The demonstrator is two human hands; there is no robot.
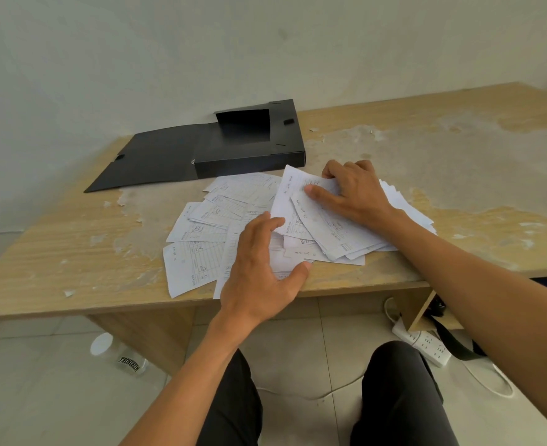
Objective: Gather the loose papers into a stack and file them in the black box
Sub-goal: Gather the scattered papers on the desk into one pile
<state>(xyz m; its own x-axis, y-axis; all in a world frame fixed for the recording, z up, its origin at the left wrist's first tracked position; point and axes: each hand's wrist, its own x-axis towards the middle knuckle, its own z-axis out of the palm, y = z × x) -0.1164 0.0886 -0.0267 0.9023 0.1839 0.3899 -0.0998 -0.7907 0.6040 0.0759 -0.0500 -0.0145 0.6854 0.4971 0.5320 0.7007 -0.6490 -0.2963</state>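
Note:
Several loose white printed papers (198, 233) lie fanned over the front middle of a worn wooden desk (56, 246). My right hand (352, 191) grips a bunch of them (336, 230) at the right side of the spread, thumb on top, with their far edge lifted. My left hand (262, 268) hovers over the near papers by the desk's front edge, fingers apart, holding nothing. Behind the papers lies the black box (249, 149), open, with its lid flap (156, 159) folded out flat to the left.
A pale wall stands right behind the desk. Under the desk, on the tiled floor, are a clear jar with a white lid (117, 354), a white power strip (423, 344) with cables, and a black strap. My knees in dark trousers show at the bottom.

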